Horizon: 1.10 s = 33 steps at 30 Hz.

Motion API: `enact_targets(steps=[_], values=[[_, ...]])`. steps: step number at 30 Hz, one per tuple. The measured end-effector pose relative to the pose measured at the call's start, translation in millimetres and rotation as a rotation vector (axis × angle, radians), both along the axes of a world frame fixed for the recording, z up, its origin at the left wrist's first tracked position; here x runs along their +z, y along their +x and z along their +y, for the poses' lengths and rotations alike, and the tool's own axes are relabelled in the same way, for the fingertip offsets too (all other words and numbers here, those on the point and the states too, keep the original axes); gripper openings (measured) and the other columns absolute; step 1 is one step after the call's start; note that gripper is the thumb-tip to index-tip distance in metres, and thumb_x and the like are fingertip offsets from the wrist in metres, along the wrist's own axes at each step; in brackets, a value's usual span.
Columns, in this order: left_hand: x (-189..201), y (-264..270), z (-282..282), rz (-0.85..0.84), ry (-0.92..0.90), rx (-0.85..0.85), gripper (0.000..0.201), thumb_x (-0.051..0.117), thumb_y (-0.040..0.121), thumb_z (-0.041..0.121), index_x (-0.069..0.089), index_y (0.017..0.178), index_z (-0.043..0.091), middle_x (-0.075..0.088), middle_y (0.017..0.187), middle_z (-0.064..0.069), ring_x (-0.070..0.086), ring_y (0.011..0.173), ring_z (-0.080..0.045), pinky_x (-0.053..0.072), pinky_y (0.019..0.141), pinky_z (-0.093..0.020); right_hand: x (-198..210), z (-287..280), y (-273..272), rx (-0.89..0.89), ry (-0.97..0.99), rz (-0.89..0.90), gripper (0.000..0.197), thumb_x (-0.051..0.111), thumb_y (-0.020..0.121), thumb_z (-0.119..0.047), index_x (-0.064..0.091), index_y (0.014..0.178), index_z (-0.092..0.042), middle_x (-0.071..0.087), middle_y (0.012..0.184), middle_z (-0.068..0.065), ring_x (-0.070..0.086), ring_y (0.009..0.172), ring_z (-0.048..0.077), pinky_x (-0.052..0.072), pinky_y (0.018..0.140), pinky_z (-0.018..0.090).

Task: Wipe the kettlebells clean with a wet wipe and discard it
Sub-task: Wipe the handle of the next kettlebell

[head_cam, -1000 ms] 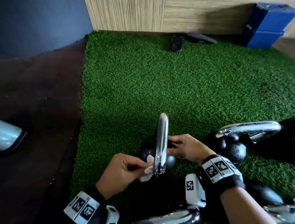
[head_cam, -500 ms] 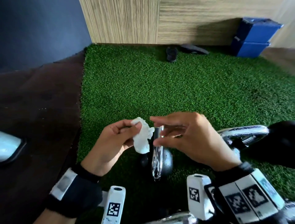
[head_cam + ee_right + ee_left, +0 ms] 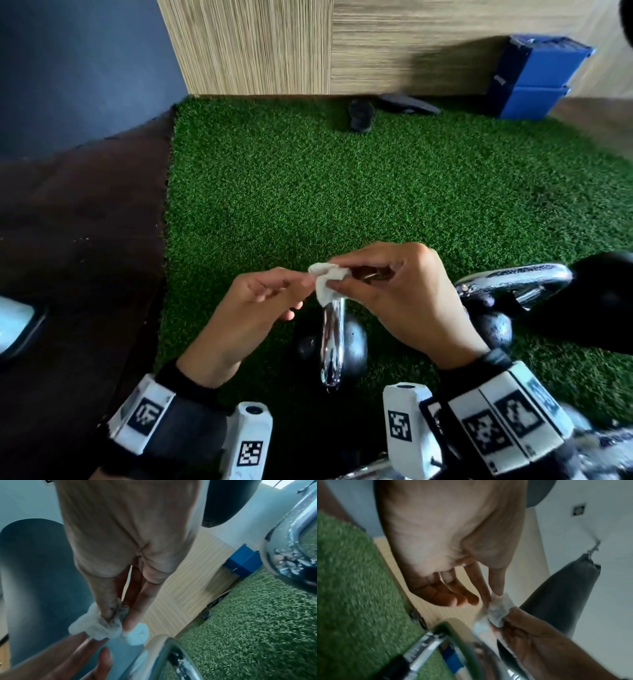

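A crumpled white wet wipe (image 3: 327,281) hangs between both hands above a black kettlebell (image 3: 352,346) with a chrome handle (image 3: 331,346) on the green turf. My left hand (image 3: 301,284) pinches the wipe (image 3: 499,609) between thumb and forefinger. My right hand (image 3: 342,279) pinches the same wipe (image 3: 101,626) from the other side. A second kettlebell (image 3: 493,325) with a chrome handle (image 3: 513,277) stands just to the right. Neither hand touches a kettlebell.
Green turf (image 3: 342,192) stretches ahead to a wooden wall. Blue boxes (image 3: 534,78) stand at the far right and a pair of dark sandals (image 3: 359,114) lies by the wall. Dark flooring (image 3: 78,240) borders the turf on the left. More chrome handles (image 3: 363,472) show at the bottom edge.
The left hand lifted the wipe off the kettlebell handle. The right hand let go of the handle, rose and took hold of the wipe too.
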<state>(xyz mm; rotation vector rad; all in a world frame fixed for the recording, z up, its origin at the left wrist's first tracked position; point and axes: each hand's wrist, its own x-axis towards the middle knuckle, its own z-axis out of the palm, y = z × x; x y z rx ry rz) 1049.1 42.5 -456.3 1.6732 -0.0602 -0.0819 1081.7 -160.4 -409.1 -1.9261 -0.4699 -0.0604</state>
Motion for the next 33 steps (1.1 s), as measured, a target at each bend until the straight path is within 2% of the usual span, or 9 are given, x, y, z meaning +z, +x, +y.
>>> enact_targets(steps=[2, 4, 7, 9, 13, 18, 23, 26, 33], values=[[-14.8, 0.8, 9.5, -0.062, 0.173, -0.026, 0.037, 0.077, 0.084, 0.031, 0.07, 0.119, 0.045, 0.07, 0.113, 0.015, 0.063, 0.1, -0.002, 0.054, 0.083, -0.019, -9.5, -11.5, 8.1, -0.071, 0.023, 0.051, 0.02, 0.081, 0.076, -0.006, 0.077, 0.095, -0.009, 0.071, 0.082, -0.012, 0.066, 0.069, -0.005, 0.051, 0.059, 0.009], [-39.8, 2.4, 18.8, -0.036, 0.427, -0.129, 0.078, 0.083, 0.079, 0.018, 0.048, 0.139, 0.054, 0.054, 0.139, 0.026, 0.048, 0.131, 0.004, 0.048, 0.105, -0.029, -25.6, -23.6, 18.4, -0.171, -0.023, 0.084, 0.019, 0.082, 0.075, -0.009, 0.077, 0.093, -0.013, 0.071, 0.079, -0.015, 0.067, 0.068, -0.005, 0.053, 0.06, 0.01], [-77.1, 6.5, 11.7, -0.032, 0.739, -0.438, 0.135, 0.094, 0.063, 0.042, 0.001, 0.16, 0.03, 0.002, 0.167, 0.017, -0.011, 0.154, -0.005, 0.004, 0.128, -0.045, -55.2, -31.4, 32.1, -0.274, -0.093, 0.218, 0.019, 0.083, 0.074, -0.013, 0.078, 0.092, -0.017, 0.075, 0.077, -0.01, 0.072, 0.068, 0.003, 0.062, 0.065, 0.025], [-93.4, 12.2, -6.6, -0.158, 0.711, -0.516, 0.154, 0.097, 0.055, 0.047, -0.013, 0.159, 0.019, -0.007, 0.169, 0.004, -0.013, 0.155, -0.018, 0.001, 0.126, -0.053, -72.0, -25.9, 39.4, -0.292, -0.132, 0.28, 0.016, 0.085, 0.072, -0.014, 0.079, 0.086, -0.019, 0.075, 0.073, -0.01, 0.072, 0.067, 0.004, 0.062, 0.066, 0.028], [-96.8, 17.8, -27.6, -0.156, 0.201, -0.422, 0.124, 0.094, 0.069, 0.021, 0.011, 0.161, 0.023, 0.036, 0.16, 0.005, 0.037, 0.146, -0.014, 0.04, 0.113, -0.029, -94.2, -8.4, 44.0, -0.253, -0.133, 0.392, 0.013, 0.084, 0.075, -0.015, 0.075, 0.076, -0.025, 0.075, 0.073, -0.004, 0.074, 0.069, 0.012, 0.063, 0.069, 0.037], [-104.3, 21.1, -30.0, -0.136, 0.168, -0.338, 0.112, 0.087, 0.074, 0.035, 0.017, 0.159, 0.019, 0.048, 0.151, 0.0, 0.049, 0.138, -0.022, 0.045, 0.109, -0.041, -99.9, -1.0, 43.9, -0.265, -0.171, 0.373, 0.014, 0.079, 0.08, -0.012, 0.077, 0.094, -0.01, 0.074, 0.075, -0.001, 0.071, 0.059, 0.01, 0.062, 0.061, 0.036], [-126.8, 20.8, -22.3, -0.125, 0.251, -0.244, 0.082, 0.081, 0.081, 0.035, 0.033, 0.148, 0.043, 0.062, 0.126, 0.017, 0.067, 0.11, -0.009, 0.059, 0.087, -0.033, -85.9, 10.0, 51.8, -0.233, 0.07, 0.313, 0.025, 0.056, 0.089, 0.017, 0.062, 0.113, 0.016, 0.064, 0.107, 0.028, 0.07, 0.073, 0.007, 0.057, 0.067, 0.022], [-124.8, 24.8, -20.3, -0.189, 0.309, -0.248, 0.101, 0.09, 0.07, 0.036, 0.029, 0.151, 0.043, 0.059, 0.123, 0.026, 0.065, 0.106, 0.004, 0.054, 0.083, -0.012, -84.2, 12.5, 54.2, -0.234, 0.189, 0.348, 0.028, 0.05, 0.089, 0.022, 0.059, 0.115, 0.018, 0.061, 0.116, 0.035, 0.064, 0.088, 0.035, 0.057, 0.074, 0.039], [-117.8, 29.0, -15.8, -0.274, 0.395, -0.349, 0.113, 0.09, 0.055, 0.06, 0.03, 0.149, 0.036, 0.046, 0.135, 0.035, 0.05, 0.124, 0.013, 0.035, 0.099, 0.0, -69.2, 3.8, 57.2, -0.148, 0.217, 0.229, 0.023, 0.054, 0.083, 0.025, 0.061, 0.105, 0.025, 0.066, 0.091, 0.016, 0.059, 0.065, 0.002, 0.052, 0.057, 0.017]])
